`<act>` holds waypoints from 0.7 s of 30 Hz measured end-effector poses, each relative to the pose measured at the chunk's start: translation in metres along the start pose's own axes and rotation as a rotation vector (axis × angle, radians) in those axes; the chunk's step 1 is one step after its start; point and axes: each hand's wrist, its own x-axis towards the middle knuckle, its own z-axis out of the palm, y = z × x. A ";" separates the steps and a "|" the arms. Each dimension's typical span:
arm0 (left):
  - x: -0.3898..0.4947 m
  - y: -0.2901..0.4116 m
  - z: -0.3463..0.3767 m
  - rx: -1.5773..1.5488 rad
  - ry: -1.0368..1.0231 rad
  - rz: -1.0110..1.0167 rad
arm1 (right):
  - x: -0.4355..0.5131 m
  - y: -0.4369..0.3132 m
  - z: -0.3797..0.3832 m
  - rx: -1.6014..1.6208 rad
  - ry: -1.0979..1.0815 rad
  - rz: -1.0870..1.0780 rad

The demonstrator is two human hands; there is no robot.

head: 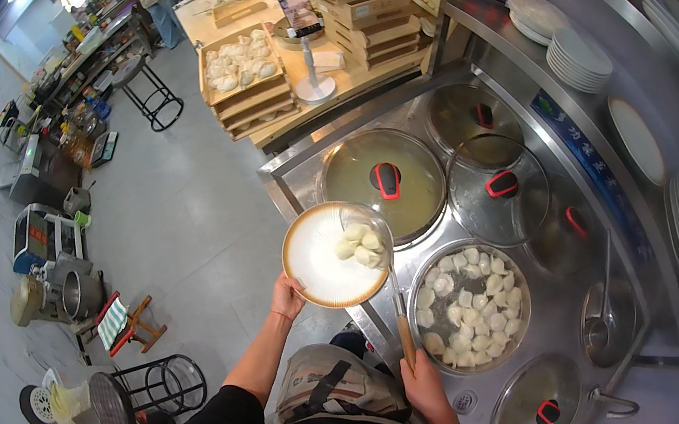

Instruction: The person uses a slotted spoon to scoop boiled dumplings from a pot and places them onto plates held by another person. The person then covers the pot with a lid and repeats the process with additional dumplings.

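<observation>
My left hand (288, 298) grips the near rim of a white plate (317, 259) with a brown edge. Over the plate's far right part lies the round head of a strainer ladle, bearing several pale dumplings (363, 245). Whether the dumplings rest in the strainer or on the plate is hard to tell. My right hand (419, 379) is closed around the ladle's wooden handle (405, 339). Right of the ladle, an uncovered round pot (524, 326) is full of floating dumplings (471, 317). Just beyond the plate sits a pot under a glass lid (355, 160) with a red-and-black knob.
More glass lids (494, 212) cover the steel cooking station (541, 302). A metal ladle (596, 332) rests in a basin at right. Stacked plates (579, 60) stand on the shelf. A wooden table holds a dumpling tray (239, 65) and a phone on a stand (297, 7). Two people stand far left.
</observation>
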 end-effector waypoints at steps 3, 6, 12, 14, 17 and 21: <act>0.016 0.008 -0.005 0.008 -0.015 -0.006 | 0.009 0.003 0.005 0.002 -0.037 0.089; 0.025 0.014 -0.010 0.022 -0.037 0.012 | 0.022 0.001 0.008 -0.135 -0.004 0.075; 0.035 0.025 -0.014 0.048 0.127 -0.038 | 0.027 0.001 0.013 -0.044 0.167 0.119; 0.038 0.026 -0.014 0.065 0.147 -0.034 | 0.016 0.004 0.003 0.056 0.207 0.091; 0.046 0.034 -0.013 0.093 0.083 -0.067 | 0.001 0.007 -0.015 0.217 0.198 0.135; 0.059 0.048 -0.013 0.184 0.111 -0.034 | -0.029 0.005 -0.036 0.359 0.181 0.393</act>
